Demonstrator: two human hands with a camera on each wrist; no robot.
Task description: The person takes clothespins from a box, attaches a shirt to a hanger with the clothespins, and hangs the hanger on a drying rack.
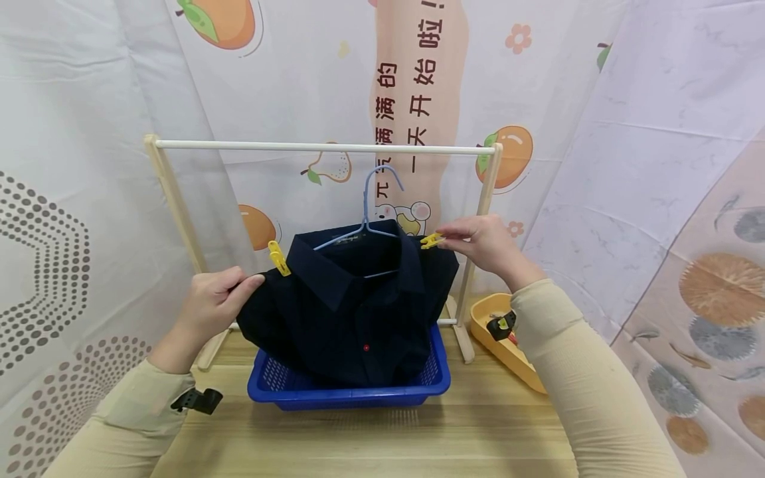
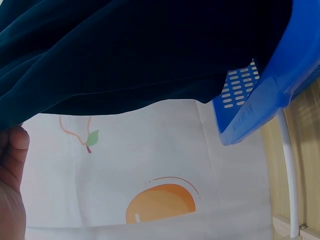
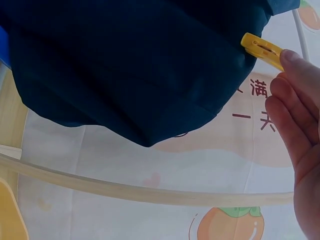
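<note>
A dark shirt (image 1: 352,332) hangs on a light blue hanger (image 1: 366,199), its lower part in a blue basket (image 1: 349,398). My left hand (image 1: 209,312) pinches the shirt's shoulder at the left between thumb and fingers. Close to that hand, a yellow clothespin (image 1: 278,259) is clipped on the shoulder. My right hand (image 1: 481,245) pinches a second yellow clothespin (image 1: 431,240) at the other shoulder. In the right wrist view this clothespin (image 3: 262,50) has its tip against the shirt's edge; whether it bites the cloth I cannot tell. The hanger's hook is off any rod.
A wooden rack with a white top rod (image 1: 323,147) stands behind the basket. At the right, partly behind my forearm, lies a yellow-orange tray (image 1: 508,352) with small items in it. A printed curtain (image 1: 287,79) hangs behind. Everything stands on a wooden tabletop (image 1: 358,445).
</note>
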